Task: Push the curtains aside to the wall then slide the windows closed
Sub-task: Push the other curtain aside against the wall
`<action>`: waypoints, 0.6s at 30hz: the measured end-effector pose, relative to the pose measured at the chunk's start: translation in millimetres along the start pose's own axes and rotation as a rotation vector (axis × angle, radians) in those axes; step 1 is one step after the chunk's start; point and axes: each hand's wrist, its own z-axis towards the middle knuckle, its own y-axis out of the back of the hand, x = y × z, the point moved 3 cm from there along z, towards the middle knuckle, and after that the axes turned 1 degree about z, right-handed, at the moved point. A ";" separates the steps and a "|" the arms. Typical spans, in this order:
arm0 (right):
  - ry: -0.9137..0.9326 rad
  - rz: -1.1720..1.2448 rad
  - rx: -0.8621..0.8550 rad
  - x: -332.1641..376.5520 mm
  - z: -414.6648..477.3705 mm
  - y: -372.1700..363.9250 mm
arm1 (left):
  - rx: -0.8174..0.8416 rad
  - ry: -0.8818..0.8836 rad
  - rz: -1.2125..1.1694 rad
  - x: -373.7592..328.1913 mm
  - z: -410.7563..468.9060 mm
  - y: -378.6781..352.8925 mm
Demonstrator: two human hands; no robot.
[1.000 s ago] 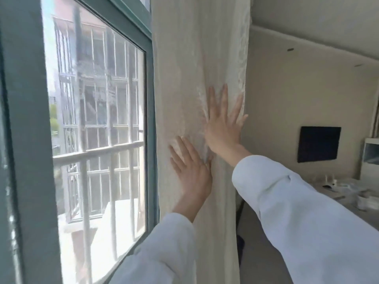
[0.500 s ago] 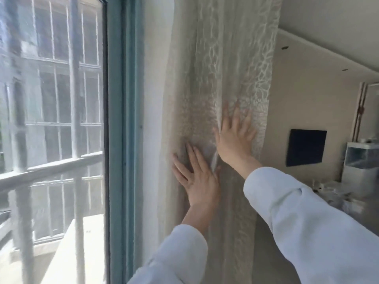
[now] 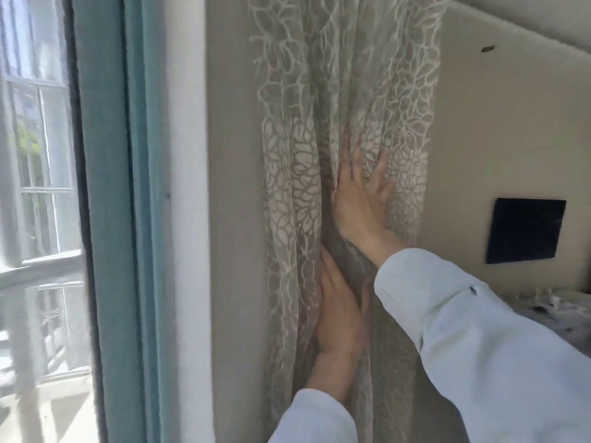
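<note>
A sheer beige curtain [image 3: 345, 91] with a white leaf pattern hangs bunched in folds against the wall [image 3: 233, 219], to the right of the window. My left hand [image 3: 339, 314] lies flat on the lower folds, fingers pointing up. My right hand [image 3: 361, 203] presses flat above it, fingers spread, some fingertips tucked into a fold. Neither hand grips the cloth. The window's teal frame [image 3: 108, 219] stands at the left, with glass [image 3: 35, 187] and outside bars beyond it.
A white strip of window reveal [image 3: 188, 219] separates the teal frame from the wall. On the far wall at the right hangs a dark rectangular panel [image 3: 527, 231]. Below it a cluttered surface [image 3: 550, 305] shows small pale objects. My white sleeves fill the lower right.
The curtain has been pushed right, off the window and onto the wall. Both hands moved right with it, and my view has turned right so less window shows.
</note>
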 end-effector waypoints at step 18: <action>-0.028 0.115 -0.005 -16.9 7.8 -6.2 | -0.349 -0.141 0.485 4.1 12.0 23.8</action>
